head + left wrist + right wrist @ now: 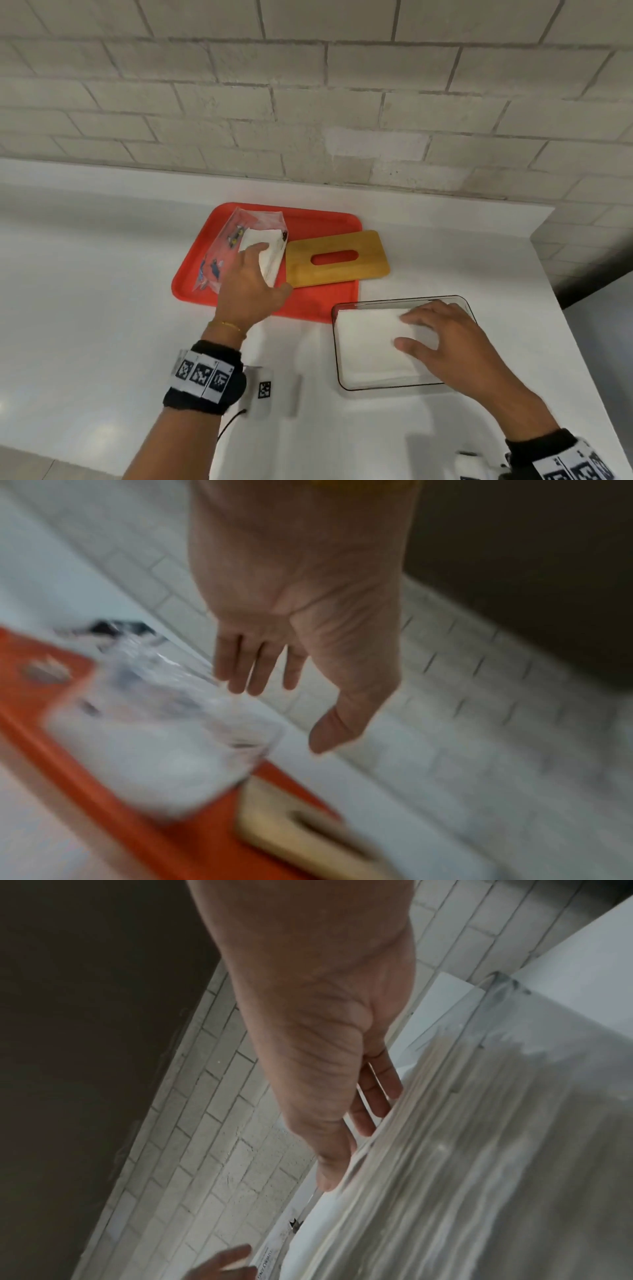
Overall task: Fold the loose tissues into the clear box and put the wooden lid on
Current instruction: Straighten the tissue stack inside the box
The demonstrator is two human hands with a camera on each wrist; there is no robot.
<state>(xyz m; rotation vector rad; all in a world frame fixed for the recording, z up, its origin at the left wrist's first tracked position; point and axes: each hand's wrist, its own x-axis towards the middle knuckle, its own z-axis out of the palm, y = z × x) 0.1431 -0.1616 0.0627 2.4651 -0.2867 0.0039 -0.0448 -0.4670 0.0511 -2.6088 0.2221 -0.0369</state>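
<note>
On a white counter [102,308], the right hand [455,342] lies flat, fingers straight, pressing a stack of tissues [366,346] down inside the clear box [337,363]. Farther back, the left hand [250,284], fingers extended, reaches onto the tissues in a plastic wrapper [239,236] on the red tray [318,219], where the wooden lid [373,253] partly rests.

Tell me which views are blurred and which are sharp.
Head view: mostly sharp, wooden lid and clear box crisp. Left wrist view: heavy motion blur over the tissue packet and red tray. Right wrist view: dim, with the tissues streaked.
</note>
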